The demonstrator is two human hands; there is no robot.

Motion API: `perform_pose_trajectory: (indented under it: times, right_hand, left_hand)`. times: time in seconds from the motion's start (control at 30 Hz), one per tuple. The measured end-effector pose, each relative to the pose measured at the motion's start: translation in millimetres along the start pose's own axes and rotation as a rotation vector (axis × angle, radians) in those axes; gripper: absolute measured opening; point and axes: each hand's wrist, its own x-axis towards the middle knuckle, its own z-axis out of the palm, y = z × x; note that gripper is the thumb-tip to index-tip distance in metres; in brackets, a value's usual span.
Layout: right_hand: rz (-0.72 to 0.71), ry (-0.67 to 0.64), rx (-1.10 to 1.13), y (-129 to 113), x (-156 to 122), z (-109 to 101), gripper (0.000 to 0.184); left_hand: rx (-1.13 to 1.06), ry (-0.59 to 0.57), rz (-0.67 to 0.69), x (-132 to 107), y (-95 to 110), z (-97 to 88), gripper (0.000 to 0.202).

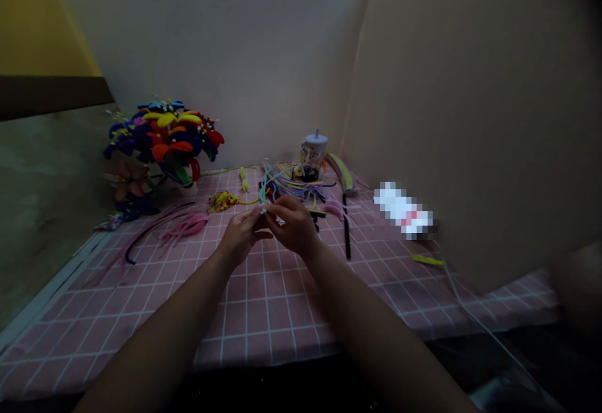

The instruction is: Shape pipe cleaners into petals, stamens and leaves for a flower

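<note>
Bare forearms [155, 344] reached across a pink grid mat [263, 313], where the left hand [242, 234] and right hand [294, 225] pinched a pale blue pipe cleaner [263, 195] in a narrow grip above the mat's middle, with a pipe-cleaner flower bunch [162, 140] near the far left corner.

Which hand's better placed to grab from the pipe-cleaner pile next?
Probably the right hand: it sits closest to the pile of pipe cleaners, while the left hand is farther off. Both seem to pinch the teal pipe cleaner, so it would have to let go.
</note>
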Motion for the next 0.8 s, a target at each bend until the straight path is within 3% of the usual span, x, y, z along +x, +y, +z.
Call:
perform_pose_trajectory:
  times: [0.17,0.33,0.47,0.6,0.8]
  right_hand:
    - [0.071,-0.027,0.188,-1.2,1.5,-2.2,0.017]
    - [0.457,-0.002,0.593,6.6,4.2,-1.3,0.018]
    - [0.714,-0.227,1.007,13.7,3.1,1.3,0.031]
    - [0.793,-0.315,1.178,14.9,0.0,5.5,0.041]
    - [0.777,-0.290,1.132,19.6,-3.8,12.4,0.037]
  left_hand:
    - [0.036,0.071,-0.011,0.7,2.1,-2.0,0.025]
    - [0.309,0.073,-0.012,4.6,-1.0,-6.0,0.030]
    - [0.413,0.006,-0.002,8.7,-6.3,-10.2,0.030]
    - [0.375,0.000,0.002,9.2,-7.4,-12.1,0.030]
    - [0.309,0.086,0.033,14.8,-16.9,-15.1,0.021]
